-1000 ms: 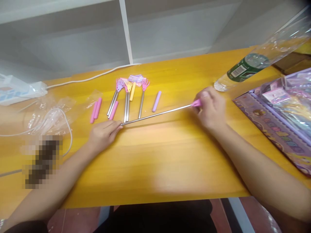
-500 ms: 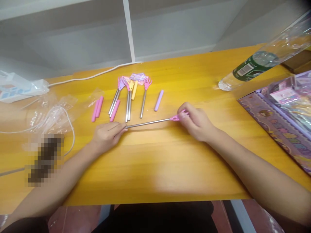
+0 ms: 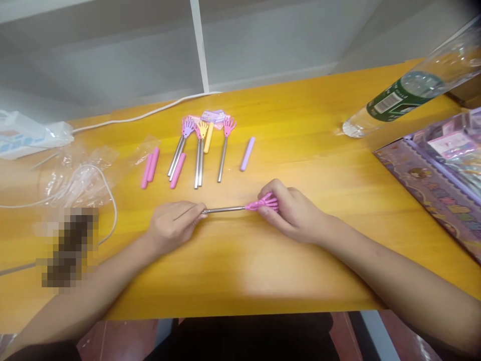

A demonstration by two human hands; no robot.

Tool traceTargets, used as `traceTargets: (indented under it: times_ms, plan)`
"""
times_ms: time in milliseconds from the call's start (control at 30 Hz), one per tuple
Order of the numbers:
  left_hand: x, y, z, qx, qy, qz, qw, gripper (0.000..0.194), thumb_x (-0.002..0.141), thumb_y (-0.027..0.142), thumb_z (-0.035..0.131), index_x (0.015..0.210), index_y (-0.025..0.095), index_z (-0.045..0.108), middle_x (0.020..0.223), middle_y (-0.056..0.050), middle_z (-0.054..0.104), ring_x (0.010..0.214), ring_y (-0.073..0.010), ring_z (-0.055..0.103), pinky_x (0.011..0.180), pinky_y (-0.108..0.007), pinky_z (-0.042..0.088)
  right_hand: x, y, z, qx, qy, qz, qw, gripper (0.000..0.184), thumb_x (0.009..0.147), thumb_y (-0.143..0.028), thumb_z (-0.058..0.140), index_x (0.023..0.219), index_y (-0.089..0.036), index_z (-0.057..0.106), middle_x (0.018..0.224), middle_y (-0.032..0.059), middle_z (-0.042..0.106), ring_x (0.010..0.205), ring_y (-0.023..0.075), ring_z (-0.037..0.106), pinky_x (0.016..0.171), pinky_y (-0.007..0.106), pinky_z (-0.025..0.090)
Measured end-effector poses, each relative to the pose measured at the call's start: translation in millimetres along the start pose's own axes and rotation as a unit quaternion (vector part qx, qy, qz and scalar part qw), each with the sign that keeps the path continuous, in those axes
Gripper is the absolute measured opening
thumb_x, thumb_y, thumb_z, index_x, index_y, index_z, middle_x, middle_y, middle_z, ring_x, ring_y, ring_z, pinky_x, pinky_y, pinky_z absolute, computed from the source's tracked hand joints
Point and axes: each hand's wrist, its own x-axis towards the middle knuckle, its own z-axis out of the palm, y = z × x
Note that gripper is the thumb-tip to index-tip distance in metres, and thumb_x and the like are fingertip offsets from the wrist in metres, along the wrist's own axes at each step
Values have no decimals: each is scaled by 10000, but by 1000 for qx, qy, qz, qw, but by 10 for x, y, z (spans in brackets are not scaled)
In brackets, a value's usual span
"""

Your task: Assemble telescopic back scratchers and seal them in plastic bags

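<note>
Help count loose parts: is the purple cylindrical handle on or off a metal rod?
Off: the purple handle lies apart on the yellow wooden tabletop, nothing protruding.

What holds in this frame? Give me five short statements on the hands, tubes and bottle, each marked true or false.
1. The right hand holds the pink claw head. True.
2. The left hand is empty. False: it grips the other end of the metal rod.
3. The bottle has a green label. True.
4. The lilac tube touches the bottle. False: they are apart.
5. The yellow tube lies left of the lilac tube. True.
</note>
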Motion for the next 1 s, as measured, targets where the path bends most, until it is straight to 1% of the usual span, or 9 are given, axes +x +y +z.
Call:
traceTargets:
  times_ms: [67, 233, 300, 433, 500, 600, 700, 867, 1000]
  plan:
    - [8, 43, -8, 1, 3, 3, 1000, 167, 974, 113, 710, 1131, 164, 682, 827, -44, 764, 710, -169, 714, 620, -284, 511, -4, -24, 38, -15, -2, -10, 1000, 171, 1131, -386, 462, 1082, -226, 429, 697, -12, 641, 515, 159, 573, 518, 255, 357]
    - [2, 284, -42, -36, -11, 36, 999, 210, 959, 108, 724, 1159, 137, 666, 826, -58, 763, 674, -167, 677, 611, -292, 512, -51, -196, 242, -80, -37, -104, 991, 283, 1164, -466, 375, 1087, -203, 445, 719, 37, 695, 542, 192, 632, 542, 288, 394]
    - [-15, 338, -55, -46, -13, 36, 998, 201, 963, 103, 712, 1157, 118, 663, 825, -69, 760, 673, -169, 670, 612, -298, 519, -67, -242, 300, -87, -42, -119, 988, 311, 1169, -483, 355, 1096, -196, 449, 715, 37, 695, 542, 194, 634, 546, 295, 391]
    - [-25, 267, -42, -33, -16, 52, 998, 205, 975, 117, 707, 1173, 131, 657, 827, -54, 761, 670, -164, 668, 596, -297, 507, -58, -207, 334, -91, -56, -101, 989, 346, 1171, -496, 343, 1096, -181, 466, 729, 41, 695, 554, 185, 626, 554, 292, 364]
    - [-12, 200, -22, -26, -34, 51, 998, 188, 989, 142, 705, 1170, 146, 654, 830, -40, 763, 673, -160, 677, 596, -293, 507, -40, -159, 331, -81, -66, -96, 990, 349, 1169, -494, 357, 1073, -181, 481, 716, 28, 679, 553, 174, 604, 558, 287, 348]
    - [8, 148, -2, -30, -60, 48, 997, 153, 1020, 198, 688, 1163, 164, 648, 860, -31, 770, 702, -159, 704, 615, -290, 528, -19, -110, 311, -68, -99, -93, 988, 334, 1161, -464, 409, 983, -198, 503, 697, 7, 644, 564, 160, 556, 576, 286, 329]
    - [0, 155, 0, -33, -76, 47, 995, 158, 1019, 220, 695, 1161, 171, 646, 890, -30, 779, 726, -163, 724, 633, -291, 547, -16, -94, 272, -54, -126, -91, 986, 320, 1149, -410, 456, 913, -203, 518, 720, 4, 627, 589, 148, 513, 604, 286, 320]
    - [-44, 168, 9, -46, -105, 20, 993, 147, 1023, 238, 687, 1158, 189, 656, 951, -26, 784, 803, -165, 749, 685, -291, 574, 12, -45, 179, -20, -153, -76, 985, 267, 1100, -358, 550, 886, -197, 546, 733, -7, 597, 619, 138, 482, 638, 272, 324]
    - [-45, 160, 17, -41, -111, 2, 993, 149, 1022, 222, 666, 1167, 187, 664, 945, -25, 774, 807, -163, 740, 678, -288, 562, 65, 49, 79, 31, -167, -61, 984, 214, 1046, -295, 591, 861, -198, 545, 714, -26, 564, 604, 117, 452, 631, 252, 327]
